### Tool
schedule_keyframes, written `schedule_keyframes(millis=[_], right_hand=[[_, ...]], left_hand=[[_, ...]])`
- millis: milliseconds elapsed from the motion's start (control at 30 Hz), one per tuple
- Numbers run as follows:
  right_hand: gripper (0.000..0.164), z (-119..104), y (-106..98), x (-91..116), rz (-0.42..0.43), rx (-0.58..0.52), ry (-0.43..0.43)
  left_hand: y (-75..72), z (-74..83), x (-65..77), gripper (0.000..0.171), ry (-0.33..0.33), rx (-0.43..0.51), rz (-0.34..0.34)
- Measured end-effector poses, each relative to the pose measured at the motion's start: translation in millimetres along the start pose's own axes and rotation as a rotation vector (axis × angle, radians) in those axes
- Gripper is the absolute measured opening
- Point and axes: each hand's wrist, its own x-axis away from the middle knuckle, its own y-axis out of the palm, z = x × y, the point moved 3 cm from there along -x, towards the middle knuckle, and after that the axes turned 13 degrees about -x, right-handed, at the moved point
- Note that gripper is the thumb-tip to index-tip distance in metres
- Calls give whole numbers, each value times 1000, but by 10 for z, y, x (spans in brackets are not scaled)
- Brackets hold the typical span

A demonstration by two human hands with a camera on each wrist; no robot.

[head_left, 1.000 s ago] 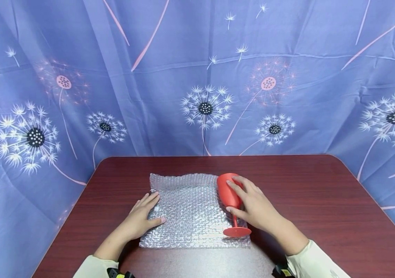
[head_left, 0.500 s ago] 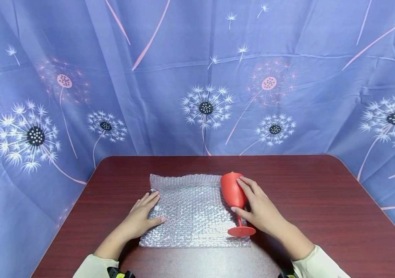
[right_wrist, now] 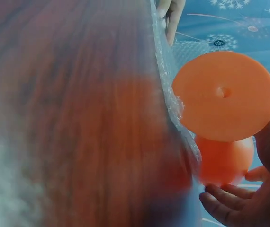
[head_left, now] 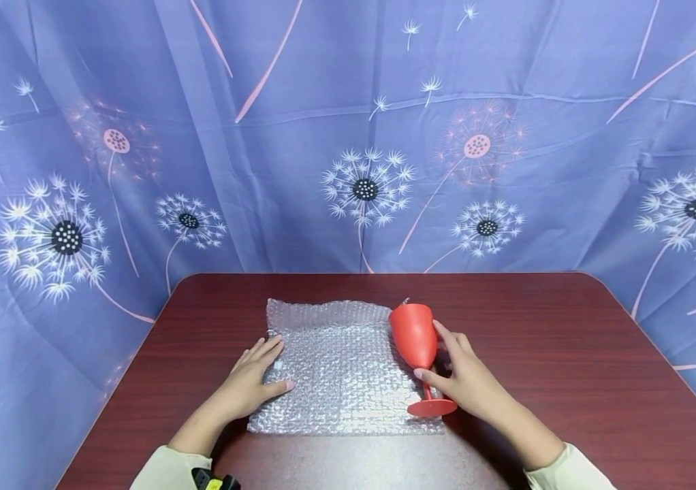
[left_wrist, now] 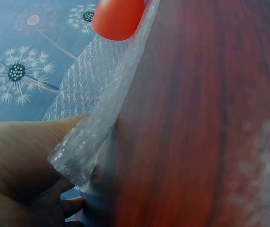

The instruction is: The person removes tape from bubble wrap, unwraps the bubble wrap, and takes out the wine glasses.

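A red plastic goblet [head_left: 415, 337] lies on its side along the right edge of a clear bubble wrap piece [head_left: 336, 381]. Its mouth points to the far side and its round foot [right_wrist: 225, 97] faces the near side. My right hand [head_left: 473, 381] is at the goblet's right, thumb by the base of the bowl and index finger along the bowl's side, the fingers loosely spread. In the right wrist view those fingers reach beside the bowl. My left hand [head_left: 246, 384] lies flat with spread fingers on the left edge of the wrap; its thumb rests on top.
The dark red wooden table [head_left: 568, 354] has rounded far corners. A blue curtain [head_left: 299, 190] printed with dandelions hangs behind it and along both sides. Light glares off the near part of the tabletop.
The goblet has shifted right towards the wrap's right edge, and my right hand has gone right with it. Its fingers have slid from over the bowl to its side. My left hand stays put.
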Motion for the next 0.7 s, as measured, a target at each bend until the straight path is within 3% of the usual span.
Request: schedule_keyframes(millis=[333,700], right_hand=[[100,83,-8,21,-159,-461,177],[91,94,-13,13,-121,-635,215]], left_hand=[[-6,9,4,83,-7,1,-6],[16,-11,-15,84,-14,11,-21]])
